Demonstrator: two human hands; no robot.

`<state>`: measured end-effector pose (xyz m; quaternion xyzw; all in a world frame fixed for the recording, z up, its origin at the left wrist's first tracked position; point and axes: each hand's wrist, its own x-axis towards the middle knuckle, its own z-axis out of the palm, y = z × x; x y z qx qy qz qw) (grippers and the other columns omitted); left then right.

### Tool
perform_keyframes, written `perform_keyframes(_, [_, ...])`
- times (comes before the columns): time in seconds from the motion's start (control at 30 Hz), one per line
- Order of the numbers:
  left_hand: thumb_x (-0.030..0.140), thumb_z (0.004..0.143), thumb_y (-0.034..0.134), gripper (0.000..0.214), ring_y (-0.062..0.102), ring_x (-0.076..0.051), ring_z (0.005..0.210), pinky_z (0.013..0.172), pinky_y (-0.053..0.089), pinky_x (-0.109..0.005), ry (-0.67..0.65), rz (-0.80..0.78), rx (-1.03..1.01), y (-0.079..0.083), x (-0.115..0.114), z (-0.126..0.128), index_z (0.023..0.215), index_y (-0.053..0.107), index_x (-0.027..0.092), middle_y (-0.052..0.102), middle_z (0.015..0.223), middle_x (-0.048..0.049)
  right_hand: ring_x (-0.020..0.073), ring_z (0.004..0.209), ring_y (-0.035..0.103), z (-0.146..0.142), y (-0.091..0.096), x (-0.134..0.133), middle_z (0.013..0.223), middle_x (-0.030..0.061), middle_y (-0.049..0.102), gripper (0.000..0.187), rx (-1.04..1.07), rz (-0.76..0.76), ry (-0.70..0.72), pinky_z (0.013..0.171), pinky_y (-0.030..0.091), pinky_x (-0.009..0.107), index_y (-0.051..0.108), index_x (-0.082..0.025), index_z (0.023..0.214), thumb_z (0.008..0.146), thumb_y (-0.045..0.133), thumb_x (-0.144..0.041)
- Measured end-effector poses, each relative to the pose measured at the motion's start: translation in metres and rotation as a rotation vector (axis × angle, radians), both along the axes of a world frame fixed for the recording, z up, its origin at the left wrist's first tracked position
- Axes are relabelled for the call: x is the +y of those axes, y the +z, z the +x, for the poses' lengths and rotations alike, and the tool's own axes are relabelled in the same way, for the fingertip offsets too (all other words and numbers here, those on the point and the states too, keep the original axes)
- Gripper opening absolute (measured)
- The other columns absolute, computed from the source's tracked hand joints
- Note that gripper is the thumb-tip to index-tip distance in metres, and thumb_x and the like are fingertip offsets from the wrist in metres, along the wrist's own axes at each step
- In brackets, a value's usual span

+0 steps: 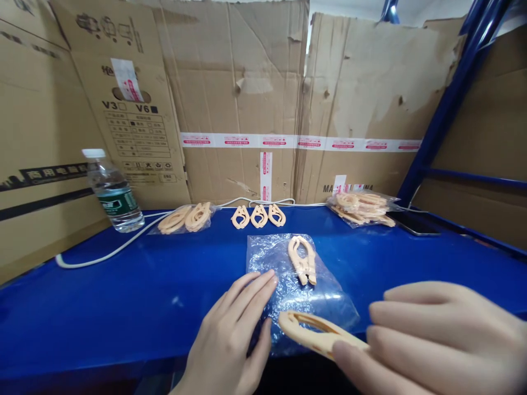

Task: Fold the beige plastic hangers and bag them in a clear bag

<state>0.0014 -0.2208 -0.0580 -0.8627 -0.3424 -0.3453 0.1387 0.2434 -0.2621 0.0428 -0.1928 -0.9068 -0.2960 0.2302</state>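
My right hand is closed around one end of a beige folding hanger, whose looped end points left over the near part of a clear plastic bag. Stretched out, the fingers of my left hand rest on the bag's left side, thumb apart from them. Another folding hanger lies folded at the bag's upper right; whether it is inside or on top I cannot tell.
Three folded hangers stand in a row at the back. Bagged hangers lie at left and right, near a phone. A water bottle and white cable are left. Cardboard walls the blue table.
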Motion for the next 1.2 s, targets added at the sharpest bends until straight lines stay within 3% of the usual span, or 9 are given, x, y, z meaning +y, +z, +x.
perform_keyframes(0.1, [0.01,0.088,0.045,0.047,0.049,-0.024,0.126,0.097,0.054,-0.038,0.003,0.014,-0.001,0.0,0.001,0.001,0.136,0.046,0.012,0.057,0.135,-0.0083,0.0159,0.053,0.052,-0.021,-0.014,0.015,0.063,0.0029,0.057,0.019,-0.23,0.01,0.069,0.043,0.04,0.031,0.066,-0.015,0.097,0.091,0.048,-0.016])
perform_keyframes(0.17, [0.009,0.087,0.046,0.047,0.05,-0.024,0.125,0.096,0.054,-0.037,0.003,0.042,-0.008,-0.001,0.001,0.001,0.134,0.048,0.012,0.058,0.133,-0.008,0.0188,0.058,0.055,-0.033,-0.028,0.033,0.072,0.0073,0.061,0.025,-0.256,0.063,0.097,0.042,0.04,0.033,0.067,-0.01,0.097,0.091,0.044,-0.017])
perform_keyframes(0.27, [0.008,0.086,0.046,0.047,0.052,-0.024,0.124,0.094,0.055,-0.037,0.007,0.082,-0.011,-0.002,0.001,0.002,0.133,0.049,0.011,0.059,0.132,-0.0087,0.0215,0.066,0.058,-0.043,-0.051,0.056,0.083,0.0117,0.064,0.024,-0.261,0.087,-0.012,0.043,0.043,0.032,0.067,-0.007,0.096,0.091,0.044,-0.014])
perform_keyframes(0.37, [0.008,0.085,0.047,0.048,0.052,-0.024,0.123,0.094,0.055,-0.037,0.023,0.087,-0.013,-0.002,0.0,0.003,0.133,0.049,0.01,0.059,0.132,-0.0097,0.0245,0.075,0.061,-0.043,-0.063,0.06,0.096,0.0166,0.066,0.028,-0.267,0.056,-0.096,0.049,0.049,0.034,0.064,-0.005,0.106,0.091,0.042,-0.012])
perform_keyframes(0.47, [0.009,0.085,0.047,0.047,0.052,-0.024,0.124,0.094,0.055,-0.038,0.025,0.084,-0.01,-0.001,-0.001,0.003,0.132,0.05,0.01,0.059,0.132,-0.0097,0.0294,0.089,0.063,-0.041,-0.063,0.049,0.108,0.0216,0.065,0.034,-0.222,0.021,-0.079,0.066,0.054,0.04,0.061,-0.002,0.115,0.091,0.039,-0.014])
perform_keyframes(0.6, [0.008,0.085,0.047,0.049,0.052,-0.024,0.124,0.095,0.054,-0.037,0.018,0.084,-0.005,-0.001,0.001,0.003,0.134,0.049,0.01,0.059,0.132,-0.0097,0.0332,0.109,0.058,-0.043,-0.069,0.045,0.118,0.0229,0.062,0.036,-0.195,-0.044,-0.057,0.09,0.051,0.044,0.061,-0.001,0.115,0.092,0.04,-0.018])
perform_keyframes(0.8, [0.007,0.084,0.047,0.047,0.055,-0.024,0.121,0.092,0.056,-0.036,-0.001,0.114,-0.026,-0.002,0.002,0.003,0.131,0.05,0.009,0.061,0.129,-0.0117,0.0332,0.112,0.057,-0.049,-0.081,0.065,0.117,0.0205,0.062,0.032,-0.243,-0.137,-0.049,0.088,0.053,0.042,0.061,-0.003,0.112,0.093,0.041,-0.019])
perform_keyframes(1.03, [0.007,0.084,0.047,0.05,0.056,-0.025,0.12,0.092,0.056,-0.037,0.003,0.098,-0.021,-0.001,0.001,0.002,0.134,0.049,0.012,0.06,0.13,-0.0105,0.0331,0.112,0.055,-0.045,-0.079,0.06,0.124,0.0214,0.059,0.037,-0.254,-0.195,-0.109,0.084,0.052,0.044,0.057,-0.002,0.12,0.092,0.044,-0.021])
perform_keyframes(1.2, [0.007,0.084,0.047,0.05,0.053,-0.025,0.123,0.092,0.056,-0.038,-0.027,0.098,-0.002,-0.001,0.003,0.0,0.134,0.048,0.011,0.058,0.132,-0.0111,0.0331,0.117,0.052,-0.049,-0.078,0.064,0.129,0.0208,0.056,0.04,-0.267,-0.243,-0.1,0.089,0.049,0.044,0.055,-0.001,0.123,0.091,0.045,-0.023])
